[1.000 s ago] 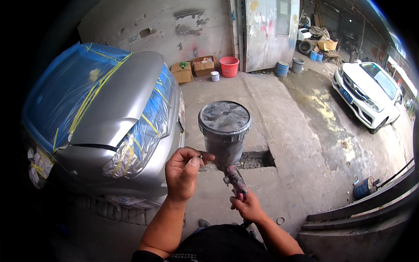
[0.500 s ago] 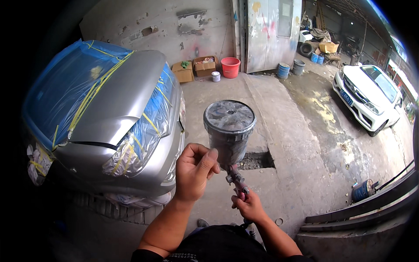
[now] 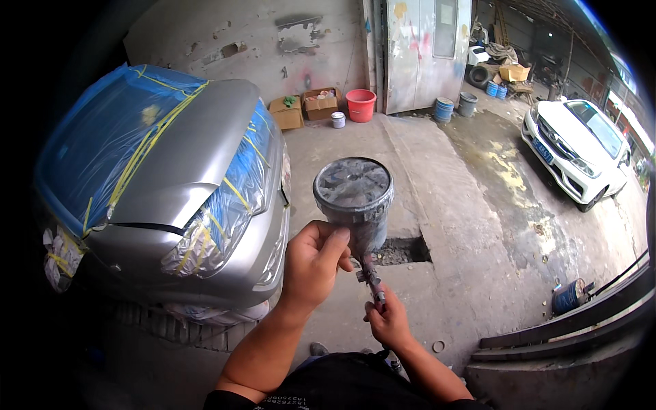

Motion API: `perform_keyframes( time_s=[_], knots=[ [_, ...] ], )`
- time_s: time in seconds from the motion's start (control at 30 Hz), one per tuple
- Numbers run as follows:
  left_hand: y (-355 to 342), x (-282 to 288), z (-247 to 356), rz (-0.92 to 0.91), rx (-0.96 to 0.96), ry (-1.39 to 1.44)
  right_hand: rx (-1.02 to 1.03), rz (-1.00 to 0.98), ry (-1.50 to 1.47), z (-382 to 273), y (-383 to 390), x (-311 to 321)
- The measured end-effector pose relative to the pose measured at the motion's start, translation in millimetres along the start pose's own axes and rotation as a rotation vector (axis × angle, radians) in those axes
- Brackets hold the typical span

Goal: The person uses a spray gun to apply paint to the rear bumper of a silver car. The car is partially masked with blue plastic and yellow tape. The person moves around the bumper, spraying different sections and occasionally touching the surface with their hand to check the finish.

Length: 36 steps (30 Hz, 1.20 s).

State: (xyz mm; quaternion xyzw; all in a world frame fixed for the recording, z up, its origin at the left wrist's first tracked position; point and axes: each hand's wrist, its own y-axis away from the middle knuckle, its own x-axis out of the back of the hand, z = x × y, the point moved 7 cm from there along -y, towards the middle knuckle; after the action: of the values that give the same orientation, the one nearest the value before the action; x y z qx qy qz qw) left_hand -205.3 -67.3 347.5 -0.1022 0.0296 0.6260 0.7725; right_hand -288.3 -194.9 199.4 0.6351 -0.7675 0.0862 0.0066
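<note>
My right grip (image 3: 391, 324) round a spray gun (image 3: 372, 279), lidded cup (image 3: 354, 195) atop, my left grip (image 3: 317, 265) curled alongside, contents indiscernible

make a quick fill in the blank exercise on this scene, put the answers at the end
1. The person's ____ hand grips the handle of the spray gun.
2. Strips of ____ tape cross the plastic sheeting.
3. The parked car at the picture's right is ____ in colour.

Missing words: right; yellow; white
</note>
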Motion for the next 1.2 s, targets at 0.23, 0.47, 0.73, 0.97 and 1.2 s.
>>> perform_keyframes(
  time_s=[0.23, 0.47, 0.73, 0.97, 1.2],
  knots=[
    [-3.5, 1.5, 0.2, 0.02, 0.024, -0.049, 0.245, 0.138, 0.32, 2.8, 1.9, 7.4],
    [-10.0, -1.2, -4.1, 0.018, 0.106, -0.082, 0.304, 0.187, 0.369, -7.9, 3.5, 10.6],
    [-8.4, -0.1, -5.3, 0.008, 0.139, -0.021, 0.287, 0.193, 0.363, -9.2, 2.8, 10.9],
    [-11.7, 1.6, -8.7, 0.007, 0.18, 0.023, 0.278, 0.215, 0.443, -6.6, 3.5, 10.3],
    [-10.8, 5.9, -7.6, 0.003, 0.21, 0.043, 0.297, 0.208, 0.438, -7.0, 3.3, 10.0]
  ],
)
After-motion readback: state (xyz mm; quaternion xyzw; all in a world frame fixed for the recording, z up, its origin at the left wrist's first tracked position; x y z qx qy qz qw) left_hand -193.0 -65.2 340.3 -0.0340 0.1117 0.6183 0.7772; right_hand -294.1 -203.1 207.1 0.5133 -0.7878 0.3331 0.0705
